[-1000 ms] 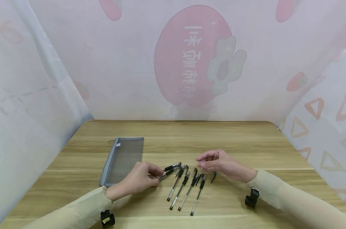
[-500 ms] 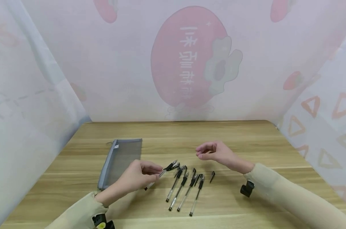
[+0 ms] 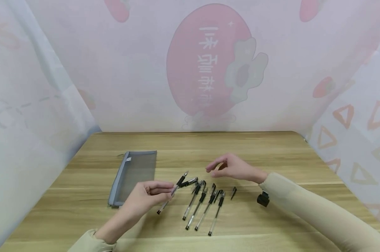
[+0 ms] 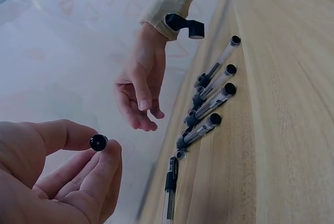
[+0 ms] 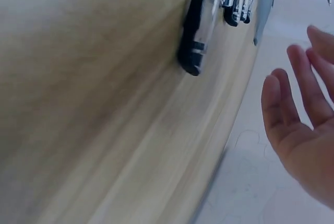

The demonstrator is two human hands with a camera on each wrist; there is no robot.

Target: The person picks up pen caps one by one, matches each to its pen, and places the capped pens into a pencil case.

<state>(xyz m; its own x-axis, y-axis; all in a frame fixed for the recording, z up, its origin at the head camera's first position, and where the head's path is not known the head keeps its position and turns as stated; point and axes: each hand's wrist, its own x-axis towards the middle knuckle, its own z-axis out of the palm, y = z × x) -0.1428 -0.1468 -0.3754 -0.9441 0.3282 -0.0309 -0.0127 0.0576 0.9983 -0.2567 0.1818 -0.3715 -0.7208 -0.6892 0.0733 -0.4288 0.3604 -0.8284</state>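
Observation:
My left hand [image 3: 141, 197] pinches an uncapped pen [image 3: 180, 180] with a black grip, its tip pointing up and away. In the left wrist view the black end of this pen [image 4: 98, 142] shows between thumb and fingers. Another pen [image 3: 190, 182] lies just beyond it, partly hidden by the hand. Several clear-barrelled black pens [image 3: 192, 206] lie side by side in the middle of the table. My right hand [image 3: 234, 168] hovers above and beyond them, fingers loosely bent, holding nothing. A loose pen cap [image 3: 233, 193] lies to the right of the row.
A grey mesh zip pouch [image 3: 137, 175] lies flat on the wooden table [image 3: 256, 143], left of the pens. Behind the table hangs a pale printed cloth [image 3: 130, 70]. Each wrist carries a camera; the black right one [image 3: 263, 199] shows below the sleeve.
My left hand has lifted one pen from the left of the group and tilted it more upright. The right hand has moved up and slightly left, away from the loose cap.

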